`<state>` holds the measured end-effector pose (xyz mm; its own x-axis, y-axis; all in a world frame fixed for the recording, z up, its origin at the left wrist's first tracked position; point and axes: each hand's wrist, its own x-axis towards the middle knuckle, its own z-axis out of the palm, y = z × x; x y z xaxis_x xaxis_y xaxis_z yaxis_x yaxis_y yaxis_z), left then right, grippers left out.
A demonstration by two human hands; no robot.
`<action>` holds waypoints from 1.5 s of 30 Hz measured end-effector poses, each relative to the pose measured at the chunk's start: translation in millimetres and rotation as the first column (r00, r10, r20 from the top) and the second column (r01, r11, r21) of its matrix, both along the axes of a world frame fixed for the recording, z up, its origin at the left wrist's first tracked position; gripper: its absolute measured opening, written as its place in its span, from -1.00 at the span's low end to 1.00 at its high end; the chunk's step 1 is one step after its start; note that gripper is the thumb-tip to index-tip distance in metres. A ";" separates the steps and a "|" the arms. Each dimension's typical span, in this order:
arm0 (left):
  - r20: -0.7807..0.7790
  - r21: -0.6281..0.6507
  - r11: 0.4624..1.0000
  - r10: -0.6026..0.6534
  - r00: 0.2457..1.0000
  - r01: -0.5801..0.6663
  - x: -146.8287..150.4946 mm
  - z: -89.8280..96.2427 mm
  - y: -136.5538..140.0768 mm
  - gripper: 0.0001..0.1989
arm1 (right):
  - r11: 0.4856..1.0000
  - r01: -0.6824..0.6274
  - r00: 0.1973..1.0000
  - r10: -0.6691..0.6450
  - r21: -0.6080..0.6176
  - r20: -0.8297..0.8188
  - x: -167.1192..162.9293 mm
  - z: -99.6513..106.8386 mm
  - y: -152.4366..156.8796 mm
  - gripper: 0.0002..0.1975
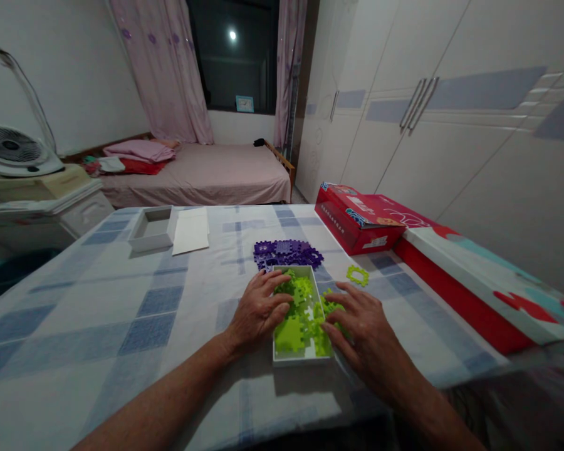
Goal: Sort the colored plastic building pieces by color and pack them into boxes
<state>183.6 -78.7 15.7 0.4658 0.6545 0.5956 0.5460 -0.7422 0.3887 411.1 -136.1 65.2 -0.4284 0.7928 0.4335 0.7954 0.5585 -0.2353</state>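
A small white box (302, 361) stands on the table in front of me, with several lime-green interlocking plastic pieces (290, 335) lying flat and jumbled in it. My left hand (259, 307) rests over the box's left wall, its fingers apart and reaching in over the green pieces. At the right wall, my right hand (364, 319) has its fingers curled around a cluster of green pieces (329, 305); its palm side is hidden. Just beyond the box lies a pile of purple interlocking pieces (289, 254). One green frame-shaped piece (358, 275) lies apart, beyond my right hand.
An open grey-white box (151, 232) and a pale flat card (190, 232) lie at the far left of the checked tablecloth (122, 300). On the right are a red carton (357, 219) and a long red-and-white box (479, 275). A bed (207, 169) stands behind the table.
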 end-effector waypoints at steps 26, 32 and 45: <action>0.292 -0.186 0.977 0.159 0.943 -0.107 -2.2 -7.5 5.2 -0.65 | 0.870 0.244 0.969 -0.198 -0.428 0.149 41.4 -14.8 1.7 -0.40; 0.361 -0.291 0.949 0.226 0.905 -0.121 -2.3 -9.2 8.6 -0.63 | 0.892 0.220 0.976 -0.205 -0.396 0.081 29.9 -25.3 11.3 -0.45; 0.358 -0.377 0.920 0.249 0.900 -0.104 0.8 -7.1 6.8 -0.61 | 0.979 -0.043 0.978 -0.001 -0.201 -0.210 5.3 10.4 9.5 -0.50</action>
